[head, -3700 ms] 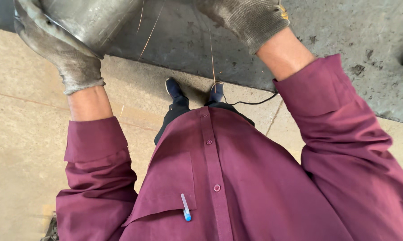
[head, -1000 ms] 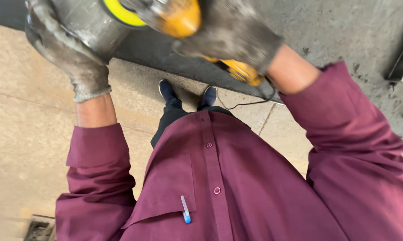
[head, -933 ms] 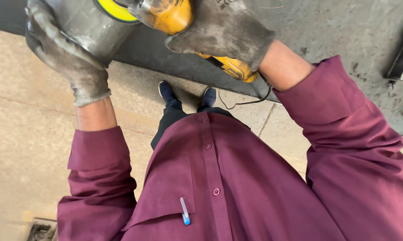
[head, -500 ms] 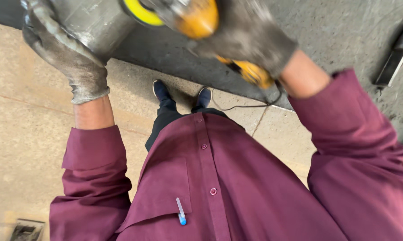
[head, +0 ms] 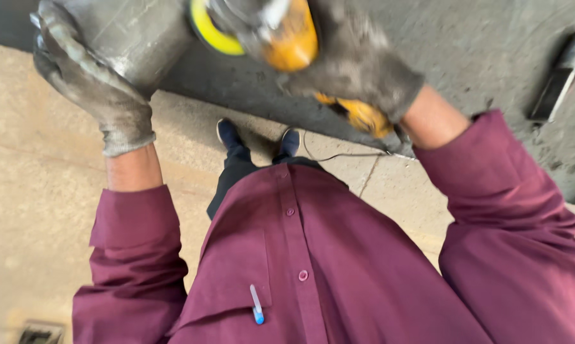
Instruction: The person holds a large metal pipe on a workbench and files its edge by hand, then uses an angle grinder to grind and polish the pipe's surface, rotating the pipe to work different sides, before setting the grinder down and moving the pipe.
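Grinder (head: 287, 38), yellow and clamped in the gloved right hand (head: 357, 64), sits beside the grey metal cylinder (head: 131, 35) gripped by the left hand (head: 93, 89) on the tabletop (head: 478, 44), nearer than moments ago; its disc could probably skid off the curve and catch the glove.

Both arms were raised in front of the chest, maroon sleeves slid back from bare wrists. The left hand in its worn grey work glove (head: 90, 83) was out to the left, fingers curled closed in a grip. The right hand in a dirty grey glove (head: 357, 64) was clenched, forearm slanting down to the right.
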The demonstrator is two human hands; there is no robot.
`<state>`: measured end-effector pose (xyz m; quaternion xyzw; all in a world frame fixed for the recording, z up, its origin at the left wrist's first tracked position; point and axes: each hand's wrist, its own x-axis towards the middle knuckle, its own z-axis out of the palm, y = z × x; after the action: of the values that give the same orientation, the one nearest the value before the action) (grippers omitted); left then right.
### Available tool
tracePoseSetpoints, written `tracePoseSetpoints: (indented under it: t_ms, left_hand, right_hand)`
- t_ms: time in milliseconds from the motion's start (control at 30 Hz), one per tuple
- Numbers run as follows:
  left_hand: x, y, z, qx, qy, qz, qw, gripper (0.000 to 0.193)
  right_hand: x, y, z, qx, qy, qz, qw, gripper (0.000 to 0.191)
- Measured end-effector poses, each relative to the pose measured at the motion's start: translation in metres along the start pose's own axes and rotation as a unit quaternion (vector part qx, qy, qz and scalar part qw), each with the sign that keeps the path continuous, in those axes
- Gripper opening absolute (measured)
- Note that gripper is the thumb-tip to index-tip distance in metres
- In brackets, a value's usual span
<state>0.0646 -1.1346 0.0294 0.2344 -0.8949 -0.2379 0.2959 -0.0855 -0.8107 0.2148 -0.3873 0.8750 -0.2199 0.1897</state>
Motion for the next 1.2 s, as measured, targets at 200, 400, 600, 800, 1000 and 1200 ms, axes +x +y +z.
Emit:
tracePoseSetpoints:
  t_ms: [200,400,600,800,1000,1200]
  left_hand:
    - [0.006,0.000,0.002,-0.059,0.027,-0.026,0.998,0.047]
    - [0.004,0.000,0.002,-0.099,0.051,-0.011,0.994,0.048]
    - [0.007,-0.007,0.004,0.002,0.058,0.042,0.997,0.053]
    - [0.007,0.003,0.000,-0.104,0.056,0.013,0.993,0.061]
    - [0.004,0.010,-0.004,-0.100,0.021,-0.057,0.993,0.059]
    - [0.004,-0.003,0.009,-0.114,0.059,0.007,0.992,0.054]
  right_hand:
    - [0.023,0.004,-0.001,0.048,-0.061,0.090,0.993,0.061]
    - [-0.004,0.017,0.005,-0.018,-0.017,0.029,0.999,0.089]
    - [0.007,0.010,0.005,0.042,0.010,-0.025,0.999,0.067]
    - [0.024,0.006,-0.003,0.053,-0.045,0.060,0.996,0.060]
    - [0.000,0.010,-0.004,-0.035,0.013,-0.018,0.999,0.092]
    - [0.024,0.000,-0.004,0.007,-0.053,0.067,0.996,0.069]
